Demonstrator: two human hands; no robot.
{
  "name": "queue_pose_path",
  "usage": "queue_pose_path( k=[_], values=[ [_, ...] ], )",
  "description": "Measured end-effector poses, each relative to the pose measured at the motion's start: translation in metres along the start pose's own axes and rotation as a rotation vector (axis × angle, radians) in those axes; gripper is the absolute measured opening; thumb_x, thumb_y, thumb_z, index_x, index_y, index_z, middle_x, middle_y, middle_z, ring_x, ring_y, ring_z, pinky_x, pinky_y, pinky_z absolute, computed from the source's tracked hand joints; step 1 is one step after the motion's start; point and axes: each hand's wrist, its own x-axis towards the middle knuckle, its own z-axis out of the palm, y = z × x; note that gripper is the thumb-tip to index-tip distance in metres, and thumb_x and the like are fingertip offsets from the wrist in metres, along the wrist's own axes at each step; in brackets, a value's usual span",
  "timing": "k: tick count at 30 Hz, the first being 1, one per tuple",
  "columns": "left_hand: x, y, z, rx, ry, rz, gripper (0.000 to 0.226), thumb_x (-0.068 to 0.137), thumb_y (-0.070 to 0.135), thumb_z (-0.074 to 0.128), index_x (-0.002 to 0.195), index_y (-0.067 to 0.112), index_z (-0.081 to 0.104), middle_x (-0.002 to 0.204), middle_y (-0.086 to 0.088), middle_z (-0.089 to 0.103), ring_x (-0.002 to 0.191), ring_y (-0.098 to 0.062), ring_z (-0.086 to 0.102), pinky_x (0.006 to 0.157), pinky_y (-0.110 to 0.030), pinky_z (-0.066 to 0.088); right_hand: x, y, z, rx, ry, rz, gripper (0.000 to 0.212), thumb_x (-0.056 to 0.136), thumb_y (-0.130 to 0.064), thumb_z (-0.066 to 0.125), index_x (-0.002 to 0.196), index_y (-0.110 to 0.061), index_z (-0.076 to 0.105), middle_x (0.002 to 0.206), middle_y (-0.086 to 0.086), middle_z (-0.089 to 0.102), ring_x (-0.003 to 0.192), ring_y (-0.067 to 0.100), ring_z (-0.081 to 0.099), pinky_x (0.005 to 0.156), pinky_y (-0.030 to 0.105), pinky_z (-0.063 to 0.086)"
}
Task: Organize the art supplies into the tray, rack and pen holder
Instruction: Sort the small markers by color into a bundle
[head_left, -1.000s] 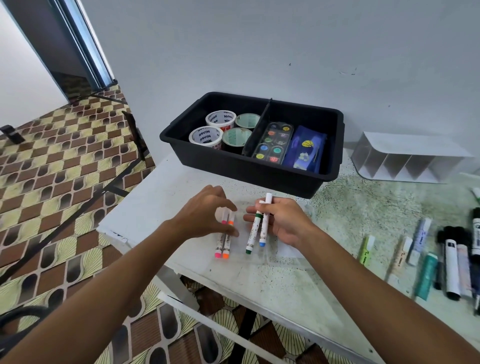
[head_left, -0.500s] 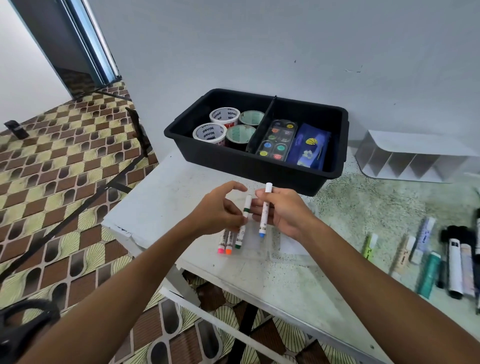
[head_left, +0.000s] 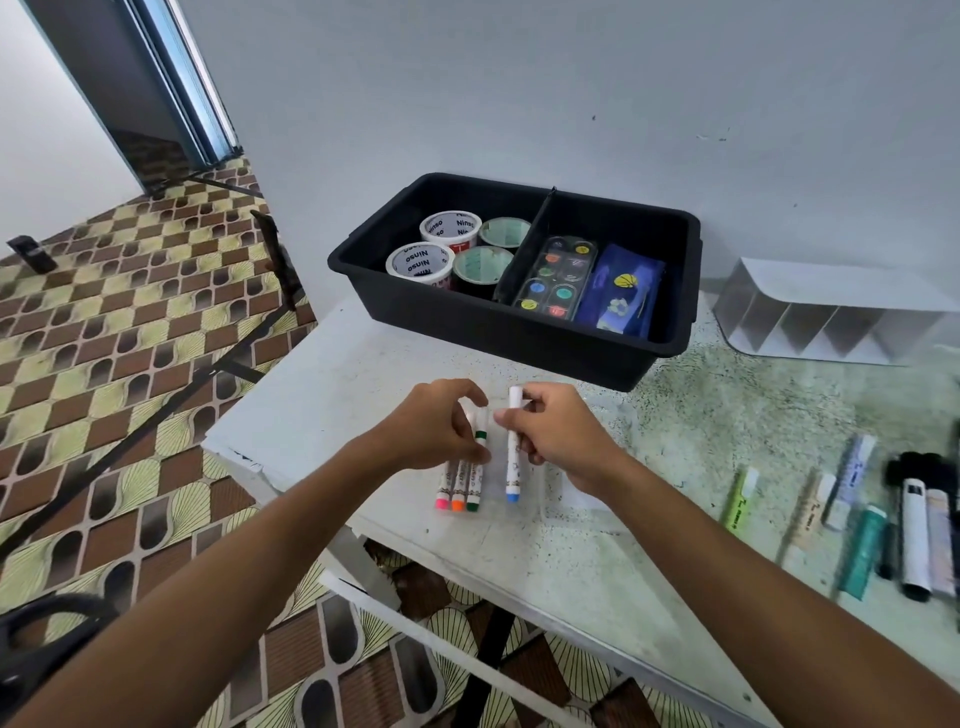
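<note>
My left hand pinches the upper ends of three markers lying side by side: pink, orange and green. Just to their right, my right hand grips a blue-tipped marker, its white cap sticking up above my fingers. The markers lie on what looks like a clear plastic case near the table's front edge. Behind stands the black tray, which holds several tape rolls, a paint palette and a blue pouch.
A white divided rack lies on its side at the back right. Several loose markers and pens are spread along the table's right side. The table's left edge drops off to a patterned floor.
The green marker has gone from my right hand to my left and now lies beside the pink and orange ones. My right hand keeps only the blue-tipped marker.
</note>
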Motion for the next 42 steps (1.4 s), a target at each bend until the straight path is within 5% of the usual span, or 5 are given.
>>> queue_pose_path(
  k=[19,22,26,34,42],
  values=[
    [-0.003,-0.021,-0.005,0.142,0.106,0.184,0.046,0.076,0.038,0.078,0.115,0.018,0.065,0.093,0.008,0.060,0.078,-0.008,0.052,0.066,-0.020,0.040,0.009,0.007,0.007,-0.354,0.034,-0.044,0.033,0.085,-0.003,0.068,0.117,-0.005,0.058,0.075,0.014,0.066,0.046,0.012,0.060,0.044,0.020,0.050],
    [-0.010,-0.026,-0.007,0.213,0.096,0.273,0.052,0.075,0.045,0.075,0.119,0.020,0.065,0.113,0.005,0.061,0.103,-0.011,0.052,0.085,-0.026,0.047,0.007,0.006,0.004,-0.534,0.037,-0.149,0.035,0.082,-0.015,0.073,0.115,-0.007,0.064,0.090,0.004,0.064,0.071,0.012,0.061,0.061,0.026,0.054],
    [-0.015,-0.037,-0.004,0.322,-0.001,0.311,0.069,0.073,0.057,0.072,0.132,0.025,0.057,0.146,0.006,0.044,0.141,-0.014,0.025,0.109,-0.031,0.028,0.004,0.008,-0.003,-0.722,-0.062,-0.188,0.057,0.073,-0.031,0.080,0.125,-0.014,0.062,0.120,0.001,0.058,0.113,0.020,0.049,0.092,0.041,0.046],
    [-0.016,-0.052,0.004,0.291,-0.036,0.325,0.088,0.064,0.081,0.054,0.135,0.029,0.053,0.151,0.006,0.037,0.142,-0.005,0.015,0.111,-0.032,0.025,0.000,0.016,0.003,-0.746,-0.071,-0.269,0.058,0.075,-0.036,0.078,0.126,-0.015,0.061,0.127,0.000,0.058,0.119,0.019,0.043,0.094,0.037,0.042],
    [-0.012,-0.057,0.006,0.335,-0.029,0.352,0.072,0.074,0.053,0.073,0.137,0.028,0.051,0.152,0.005,0.036,0.146,-0.015,0.017,0.112,-0.038,0.028,-0.006,0.013,0.000,-0.907,-0.186,-0.314,0.077,0.073,-0.052,0.075,0.136,-0.016,0.051,0.147,-0.001,0.041,0.130,0.019,0.032,0.102,0.037,0.032]
  ],
)
